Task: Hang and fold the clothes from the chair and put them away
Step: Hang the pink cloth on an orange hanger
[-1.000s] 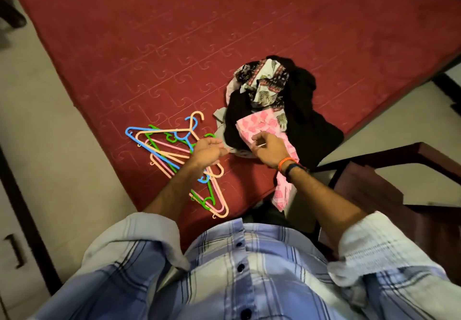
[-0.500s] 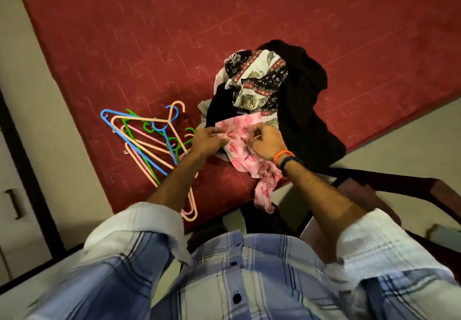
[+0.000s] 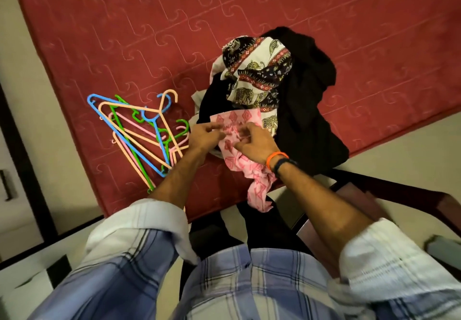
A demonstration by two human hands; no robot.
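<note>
Left hand point(image 3: 203, 136) moved from hangers point(image 3: 139, 130), both hands' grip pinching pink cloth point(image 3: 239, 122)

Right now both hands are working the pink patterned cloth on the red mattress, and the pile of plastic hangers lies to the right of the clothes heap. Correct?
Not quite. In the head view the plastic hangers lie to the left of the clothes heap, not the right. The rest holds: the left hand and right hand are both on the pink patterned cloth on the red mattress.
</note>
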